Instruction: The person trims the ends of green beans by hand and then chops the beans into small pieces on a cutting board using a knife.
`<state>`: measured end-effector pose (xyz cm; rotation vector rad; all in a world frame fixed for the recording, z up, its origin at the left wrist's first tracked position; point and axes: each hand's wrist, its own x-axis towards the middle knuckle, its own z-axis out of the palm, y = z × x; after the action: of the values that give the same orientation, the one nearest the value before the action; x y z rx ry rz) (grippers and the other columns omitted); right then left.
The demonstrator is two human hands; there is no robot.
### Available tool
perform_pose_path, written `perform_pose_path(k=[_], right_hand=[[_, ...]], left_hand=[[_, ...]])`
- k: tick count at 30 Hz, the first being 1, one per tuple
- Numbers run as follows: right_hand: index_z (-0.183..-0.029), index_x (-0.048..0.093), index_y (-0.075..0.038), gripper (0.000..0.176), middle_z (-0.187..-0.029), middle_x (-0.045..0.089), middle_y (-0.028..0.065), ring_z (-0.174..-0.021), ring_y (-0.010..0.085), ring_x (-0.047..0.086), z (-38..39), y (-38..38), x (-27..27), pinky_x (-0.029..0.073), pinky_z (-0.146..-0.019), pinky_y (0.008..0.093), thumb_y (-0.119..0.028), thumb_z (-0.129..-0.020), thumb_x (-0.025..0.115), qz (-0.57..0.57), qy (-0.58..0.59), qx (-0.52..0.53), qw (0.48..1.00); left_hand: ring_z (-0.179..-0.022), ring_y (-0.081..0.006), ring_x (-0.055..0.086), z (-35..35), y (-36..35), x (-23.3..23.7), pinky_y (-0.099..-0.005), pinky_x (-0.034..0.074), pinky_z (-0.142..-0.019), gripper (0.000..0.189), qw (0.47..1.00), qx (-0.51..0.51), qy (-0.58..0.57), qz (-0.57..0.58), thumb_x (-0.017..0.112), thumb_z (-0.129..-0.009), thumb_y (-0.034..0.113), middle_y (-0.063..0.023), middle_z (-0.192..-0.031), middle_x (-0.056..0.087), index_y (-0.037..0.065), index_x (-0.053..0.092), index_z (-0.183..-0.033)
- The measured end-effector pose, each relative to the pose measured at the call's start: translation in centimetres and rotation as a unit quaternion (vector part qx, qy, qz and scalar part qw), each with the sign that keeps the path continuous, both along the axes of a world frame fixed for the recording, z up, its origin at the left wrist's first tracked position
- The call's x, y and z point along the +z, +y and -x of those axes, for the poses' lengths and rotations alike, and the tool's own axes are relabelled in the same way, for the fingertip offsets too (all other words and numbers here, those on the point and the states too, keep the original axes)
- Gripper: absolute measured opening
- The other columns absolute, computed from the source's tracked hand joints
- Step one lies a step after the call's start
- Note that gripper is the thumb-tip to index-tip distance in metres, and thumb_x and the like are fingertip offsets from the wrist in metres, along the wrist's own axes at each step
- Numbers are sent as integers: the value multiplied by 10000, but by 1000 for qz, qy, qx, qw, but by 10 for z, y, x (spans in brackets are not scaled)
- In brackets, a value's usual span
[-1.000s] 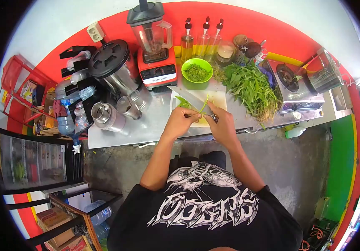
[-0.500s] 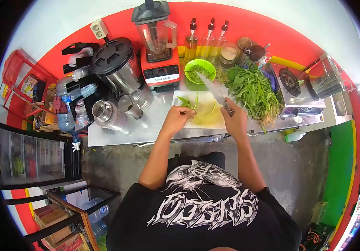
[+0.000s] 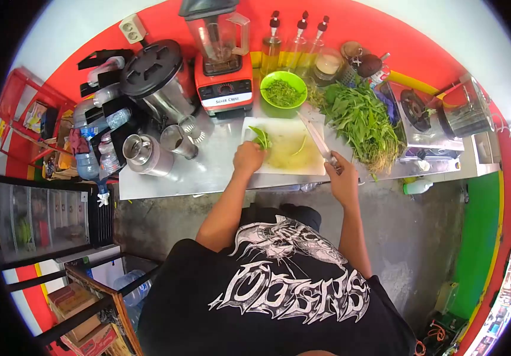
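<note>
1. Leaves [image 3: 261, 137], bright green, are seen on the white board [image 3: 279, 169], just by the left hand [image 3: 250, 158]; its fingers are curled, but what is pinched cannot be told.
2. Thin, curved stem [image 3: 299, 147] is laid mid-board.
3. Long knife [image 3: 315, 135] is gripped by the right hand [image 3: 344, 179].
</note>
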<state>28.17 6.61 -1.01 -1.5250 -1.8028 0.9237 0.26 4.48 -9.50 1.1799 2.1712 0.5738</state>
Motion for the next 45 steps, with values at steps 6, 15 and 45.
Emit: perform_pose_path(k=[6,15,45], right_hand=[[-1278,657,13,435,-750,634,69,-643,115,533,-31,2,-14,448,-607,299,-154,-882,725,15,1,-20,1000],[-1309,630,22,502,-791,638,43,-677,99,528,-70,-14,-10,457,-635,278,-118,-843,754,22,19,-52,998],[-1272,669,-29,388,-744,516,20,-639,97,428,41,-24,54,399,-586,275,-121,-900,726,72,73,157,982]], left_hand=[[-934,-322,680,-23,17,17,-435,549,-812,259,990,64,18,-122,739,-795,165,-130,-967,702,81,731,-1039],[-942,-333,668,-83,49,-41,-441,541,-838,224,977,-93,-43,-186,758,-788,120,-161,-1014,684,61,702,-997],[-836,-108,659,-4,-6,107,-247,541,-767,288,819,-3,-531,-216,657,-963,83,-48,-942,692,-20,636,-1231]])
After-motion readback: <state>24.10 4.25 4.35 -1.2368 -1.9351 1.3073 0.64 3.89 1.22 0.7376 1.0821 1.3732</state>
